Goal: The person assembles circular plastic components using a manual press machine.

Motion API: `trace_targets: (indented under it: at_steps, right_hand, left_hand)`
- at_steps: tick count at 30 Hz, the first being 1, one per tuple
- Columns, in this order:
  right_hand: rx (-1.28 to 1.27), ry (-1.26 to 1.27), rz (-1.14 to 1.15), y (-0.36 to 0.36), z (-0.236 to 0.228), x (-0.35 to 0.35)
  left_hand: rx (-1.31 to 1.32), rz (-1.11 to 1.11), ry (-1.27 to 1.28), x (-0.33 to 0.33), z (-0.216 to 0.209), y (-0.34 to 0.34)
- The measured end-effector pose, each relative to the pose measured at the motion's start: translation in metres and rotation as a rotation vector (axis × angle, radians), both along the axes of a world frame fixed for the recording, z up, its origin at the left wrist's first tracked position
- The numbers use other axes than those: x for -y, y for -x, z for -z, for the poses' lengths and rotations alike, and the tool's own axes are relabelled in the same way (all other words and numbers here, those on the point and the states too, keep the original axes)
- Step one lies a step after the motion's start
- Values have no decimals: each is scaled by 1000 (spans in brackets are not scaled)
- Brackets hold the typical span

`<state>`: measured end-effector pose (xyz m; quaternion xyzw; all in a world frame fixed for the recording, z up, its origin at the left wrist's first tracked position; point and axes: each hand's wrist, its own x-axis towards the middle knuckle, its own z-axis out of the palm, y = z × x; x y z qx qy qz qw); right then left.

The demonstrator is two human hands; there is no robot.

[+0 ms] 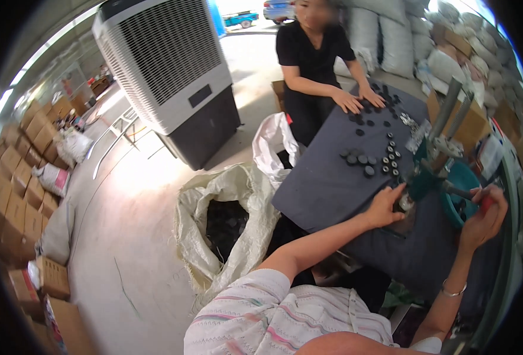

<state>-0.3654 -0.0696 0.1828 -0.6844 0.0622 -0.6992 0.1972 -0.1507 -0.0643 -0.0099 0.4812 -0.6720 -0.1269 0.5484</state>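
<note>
My right hand is wrapped round the red knob at the end of the lever of a green hand press. At the foot of the press, my left hand has its thumb and index finger spread apart on either side of a small shiny piece. Whether the fingertips touch that piece is hard to tell. Just beyond my left hand, round black parts with pale centres stand in rows, beside a cluster of plain black discs.
The cloth-covered table carries more black parts at its far end, where a co-worker's hands rest among them. A teal bowl stands behind the lever. Left of the table are white woven sacks and a large air cooler.
</note>
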Motion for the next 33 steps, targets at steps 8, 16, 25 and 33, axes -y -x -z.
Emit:
trace_targets:
  at_steps: [8, 16, 25, 33]
  right_hand:
    - [67, -303, 118, -33, -63, 161]
    - [91, -364, 234, -56, -58, 198]
    - [44, -355, 278, -50, -53, 206]
    - [65, -407, 286, -56, -51, 205]
  left_hand:
    - [-36, -15, -128, 10, -12, 5]
    - [-53, -37, -131, 9, -14, 4]
    - [-144, 2, -38, 11, -4, 1]
    - [-100, -3, -13, 9, -5, -3]
